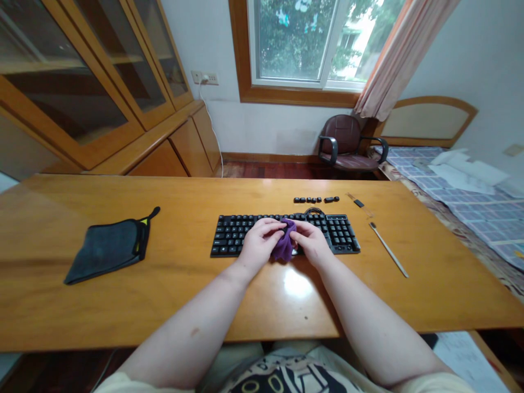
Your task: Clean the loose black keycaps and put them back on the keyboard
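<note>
My left hand [262, 240] and my right hand [310, 240] meet over the middle of a black keyboard [229, 236]. Both pinch a bunched purple cloth [283, 250] between thumb and fingers. A small dark spot shows in the cloth's folds, too small to make out. The hands and cloth cover the keyboard's centre keys. Just behind the keyboard, several loose black keycaps [314, 200] lie in a row. To their right rests a wire keycap puller [358, 203] with a dark grip. A slim brush [388, 251] with a pale handle lies right of the keyboard.
A folded dark grey cloth [108, 248] with black edging lies on the left of the wooden table [180, 305]. Behind the keyboard sits a coiled black cable [314, 210]. Beyond the table stand a brown armchair [347, 142] and a bed [458, 191]; glass-door cabinets [123, 60] line the left.
</note>
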Demonstrator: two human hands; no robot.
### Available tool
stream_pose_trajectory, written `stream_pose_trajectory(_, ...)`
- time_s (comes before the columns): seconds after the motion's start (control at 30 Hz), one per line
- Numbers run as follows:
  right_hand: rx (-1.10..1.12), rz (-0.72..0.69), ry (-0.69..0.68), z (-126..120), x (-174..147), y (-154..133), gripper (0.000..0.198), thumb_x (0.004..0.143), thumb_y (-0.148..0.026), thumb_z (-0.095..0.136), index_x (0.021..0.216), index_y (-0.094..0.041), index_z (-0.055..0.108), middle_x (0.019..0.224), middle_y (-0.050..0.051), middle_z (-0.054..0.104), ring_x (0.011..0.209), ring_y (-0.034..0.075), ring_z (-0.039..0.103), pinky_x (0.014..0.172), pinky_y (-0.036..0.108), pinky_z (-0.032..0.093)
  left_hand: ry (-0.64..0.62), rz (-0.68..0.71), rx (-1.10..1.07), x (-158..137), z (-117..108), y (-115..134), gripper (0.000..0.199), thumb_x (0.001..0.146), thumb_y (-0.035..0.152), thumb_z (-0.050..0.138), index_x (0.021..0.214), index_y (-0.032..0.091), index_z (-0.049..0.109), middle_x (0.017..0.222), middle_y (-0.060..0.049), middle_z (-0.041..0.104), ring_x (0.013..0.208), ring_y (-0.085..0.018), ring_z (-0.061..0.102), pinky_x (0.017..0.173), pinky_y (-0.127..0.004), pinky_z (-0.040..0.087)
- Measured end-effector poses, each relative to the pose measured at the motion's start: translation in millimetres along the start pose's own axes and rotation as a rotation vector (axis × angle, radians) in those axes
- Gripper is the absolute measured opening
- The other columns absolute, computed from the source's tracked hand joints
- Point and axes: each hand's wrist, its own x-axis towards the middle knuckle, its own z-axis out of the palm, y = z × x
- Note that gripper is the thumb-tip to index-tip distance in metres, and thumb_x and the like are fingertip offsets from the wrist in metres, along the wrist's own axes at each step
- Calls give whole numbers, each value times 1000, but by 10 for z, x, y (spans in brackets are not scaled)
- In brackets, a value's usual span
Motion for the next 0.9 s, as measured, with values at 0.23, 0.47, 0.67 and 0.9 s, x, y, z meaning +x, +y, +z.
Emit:
stream_pose_trajectory(0.23, -37, 18, -11, 19, -3, -6, 36, 64, -30, 73, 100, -23, 69, 79, 1, 68, 56, 10, 54, 52, 23, 43, -3, -184, -244, -4, 52, -78, 37, 68, 17, 66, 105, 17, 64, 98, -7, 68, 89, -18, 64, 86, -35, 51)
stream_pose_trajectory(0.47, -48, 51, 53, 54, -30, -65, 25, 56, -27, 78, 79, -20, 73, 62, 0, 66, 47, 11, 52, 48, 25, 43, 23, -250, -276, -29, 70, -64, 24, 64, 16, 68, 88, 15, 66, 85, -5, 71, 79, -17, 67, 78, -32, 54)
stream_pose_trajectory(0.67, -22, 49, 109, 19, -24, 6, 16, 62, -31, 74, 71, -19, 71, 57, -1, 64, 46, 10, 51, 46, 24, 42, 33, -260, -260, -35, 102, -101, 22, 61, 14, 69, 83, 15, 66, 79, -4, 70, 75, -16, 66, 74, -30, 55)
stream_pose_trajectory(0.9, -25, 6, 74, 64, -19, 22, 23, 62, -30, 75, 82, -21, 70, 67, -1, 67, 54, 12, 56, 53, 25, 45, 72, -220, -261, -6, 98, -160, 25, 62, 14, 69, 86, 15, 64, 81, -4, 68, 77, -15, 65, 76, -30, 53)
